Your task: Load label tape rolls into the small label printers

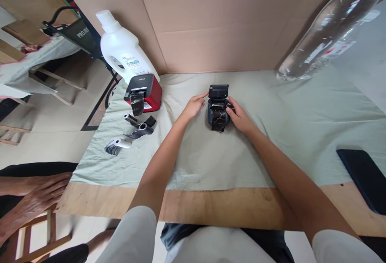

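A small dark printer (209, 114) stands on the pale cloth with its lid (218, 91) raised. A strip of shiny black paper (218, 119) lies in it and hangs over its front. My left hand (195, 105) is at the lid's left edge, index finger stretched out to touch it and the other fingers curled, nothing visible in them. My right hand (238, 115) holds the printer's right side with thumb and fingers. Further left sits a red and black printer (154, 94) with a black strip hanging out. Several small rolls (123, 143) with black paper lie in front of it.
A white detergent bottle (120, 46) stands behind the red printer, and a large clear bottle (322, 33) at the back right. Cardboard (223, 21) walls the rear. A phone (363, 178) lies at right. Another person's hands (39, 190) rest at lower left.
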### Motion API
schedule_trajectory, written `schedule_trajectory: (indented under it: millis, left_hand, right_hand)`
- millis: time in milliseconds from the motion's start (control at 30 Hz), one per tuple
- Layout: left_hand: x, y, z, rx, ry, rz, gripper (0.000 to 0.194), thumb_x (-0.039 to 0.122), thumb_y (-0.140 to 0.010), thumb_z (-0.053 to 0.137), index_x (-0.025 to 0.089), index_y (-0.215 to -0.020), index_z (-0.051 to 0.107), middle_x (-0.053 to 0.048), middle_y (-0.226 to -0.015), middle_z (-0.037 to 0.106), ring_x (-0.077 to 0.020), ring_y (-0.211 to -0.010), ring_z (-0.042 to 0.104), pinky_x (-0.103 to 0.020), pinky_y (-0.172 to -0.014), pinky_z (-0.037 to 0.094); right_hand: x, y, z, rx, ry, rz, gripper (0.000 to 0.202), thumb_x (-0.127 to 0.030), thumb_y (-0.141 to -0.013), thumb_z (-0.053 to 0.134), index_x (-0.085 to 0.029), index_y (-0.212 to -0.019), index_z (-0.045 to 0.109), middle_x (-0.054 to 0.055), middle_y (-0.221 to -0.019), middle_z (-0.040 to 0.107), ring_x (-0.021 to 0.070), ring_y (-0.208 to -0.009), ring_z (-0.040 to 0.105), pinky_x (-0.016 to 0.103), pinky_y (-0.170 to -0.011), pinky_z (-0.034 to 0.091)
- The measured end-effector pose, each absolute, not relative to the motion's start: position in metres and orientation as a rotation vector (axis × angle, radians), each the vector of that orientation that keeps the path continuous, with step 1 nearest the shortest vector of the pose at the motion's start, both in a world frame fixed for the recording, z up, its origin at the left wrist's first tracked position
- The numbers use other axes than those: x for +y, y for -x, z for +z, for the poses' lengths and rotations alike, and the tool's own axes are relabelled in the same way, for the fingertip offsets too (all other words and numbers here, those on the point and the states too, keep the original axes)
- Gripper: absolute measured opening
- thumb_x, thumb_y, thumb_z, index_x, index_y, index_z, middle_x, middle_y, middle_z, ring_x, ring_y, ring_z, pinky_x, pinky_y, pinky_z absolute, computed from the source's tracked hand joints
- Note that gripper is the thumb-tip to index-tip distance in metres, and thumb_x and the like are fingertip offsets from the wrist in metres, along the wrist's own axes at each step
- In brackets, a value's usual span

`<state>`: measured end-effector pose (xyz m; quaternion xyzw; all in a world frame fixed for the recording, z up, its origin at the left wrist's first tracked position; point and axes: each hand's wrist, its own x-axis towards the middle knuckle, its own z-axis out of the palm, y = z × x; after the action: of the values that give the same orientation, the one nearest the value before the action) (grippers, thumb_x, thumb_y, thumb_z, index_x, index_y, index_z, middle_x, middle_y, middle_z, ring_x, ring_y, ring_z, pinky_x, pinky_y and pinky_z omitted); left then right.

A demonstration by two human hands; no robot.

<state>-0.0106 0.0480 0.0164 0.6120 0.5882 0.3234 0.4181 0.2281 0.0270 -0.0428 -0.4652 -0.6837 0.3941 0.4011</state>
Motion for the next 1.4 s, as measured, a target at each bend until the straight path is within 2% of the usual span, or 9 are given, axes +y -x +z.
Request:
schedule_trajectory:
  millis: [67,133,233,500,667,867,1133,1267,1400]
  left_hand:
    - [0.049,0.012,0.009,1.495,-1.742,0.808,0.056,0.018,-0.094,0.043,0.021,-0.143,0.069,-0.005,-0.115,0.080,-0.0182,-0.106,0.071,-0.026,-0.094,0.053]
    - [0.048,0.014,0.004,1.502,-1.887,0.767,0.053,0.019,-0.097,0.043,0.024,-0.143,0.070,-0.004,-0.138,0.074,-0.0206,-0.129,0.066,-0.027,-0.109,0.048]
    - [0.046,0.014,0.003,1.525,-1.943,0.708,0.054,0.019,-0.099,0.044,0.027,-0.148,0.065,-0.002,-0.148,0.068,-0.0222,-0.140,0.060,-0.029,-0.115,0.044]
    - [0.039,0.010,0.012,1.523,-1.979,0.707,0.049,0.026,-0.103,0.046,0.025,-0.148,0.064,-0.008,-0.136,0.074,-0.0250,-0.127,0.067,-0.031,-0.109,0.047]
    - [0.041,-0.005,0.028,1.523,-2.177,0.697,0.040,0.036,-0.106,0.045,0.024,-0.123,0.080,-0.010,-0.126,0.074,-0.0249,-0.119,0.067,-0.030,-0.103,0.048]
    - [0.073,-0.036,0.057,1.490,-2.340,0.203,0.020,0.015,-0.082,0.076,0.025,-0.096,0.084,-0.009,-0.114,0.077,-0.0313,-0.119,0.067,-0.035,-0.103,0.047]
    - [0.075,-0.072,0.072,1.567,-2.399,-0.079,0.041,-0.002,-0.068,0.078,0.010,-0.107,0.081,-0.026,-0.120,0.074,-0.0428,-0.123,0.066,-0.046,-0.106,0.048]
    - [0.076,-0.063,0.087,1.599,-2.401,0.030,0.038,0.010,-0.062,0.086,0.013,-0.099,0.080,-0.022,-0.117,0.075,-0.0417,-0.119,0.068,-0.043,-0.103,0.050]
    - [0.063,-0.025,0.097,1.558,-2.193,0.537,0.020,0.031,-0.078,0.076,0.015,-0.090,0.073,-0.012,-0.100,0.074,-0.0298,-0.101,0.070,-0.036,-0.092,0.053]
  right_hand:
    - [0.028,-0.229,-0.044,-1.725,1.196,0.989,0.093,-0.081,-0.093,0.049,-0.025,-0.166,0.037,0.014,-0.168,0.045,0.0350,-0.155,0.043,0.057,-0.131,0.029]
    - [0.028,-0.229,-0.046,-1.730,1.206,0.978,0.092,-0.080,-0.094,0.049,-0.025,-0.166,0.037,0.013,-0.168,0.044,0.0343,-0.156,0.042,0.056,-0.132,0.029]
    - [0.029,-0.230,-0.047,-1.733,1.207,0.983,0.093,-0.080,-0.094,0.049,-0.024,-0.167,0.036,0.014,-0.169,0.044,0.0343,-0.155,0.042,0.056,-0.132,0.029]
    - [0.031,-0.230,-0.050,-1.718,1.188,0.977,0.093,-0.081,-0.093,0.050,-0.025,-0.165,0.038,0.014,-0.167,0.046,0.0339,-0.154,0.045,0.056,-0.130,0.032]
    - [0.032,-0.231,-0.052,-1.700,1.209,0.994,0.099,-0.086,-0.089,0.050,-0.022,-0.164,0.038,0.016,-0.167,0.045,0.0342,-0.152,0.047,0.056,-0.129,0.034]
    - [0.030,-0.233,-0.051,-1.695,1.200,1.024,0.098,-0.084,-0.092,0.046,-0.027,-0.169,0.025,0.013,-0.170,0.042,0.0289,-0.157,0.040,0.053,-0.133,0.027]
    - [0.029,-0.234,-0.049,-1.704,1.227,0.978,0.093,-0.083,-0.096,0.038,-0.026,-0.168,0.030,0.014,-0.166,0.047,0.0291,-0.155,0.044,0.054,-0.133,0.027]
    - [0.027,-0.235,-0.050,-1.725,1.215,0.899,0.082,-0.078,-0.099,0.036,-0.029,-0.165,0.038,0.012,-0.164,0.051,0.0295,-0.153,0.048,0.056,-0.130,0.032]
    - [0.027,-0.236,-0.055,-1.661,1.198,0.826,0.074,-0.075,-0.100,0.039,-0.029,-0.158,0.047,0.013,-0.154,0.061,0.0317,-0.144,0.057,0.059,-0.124,0.042]
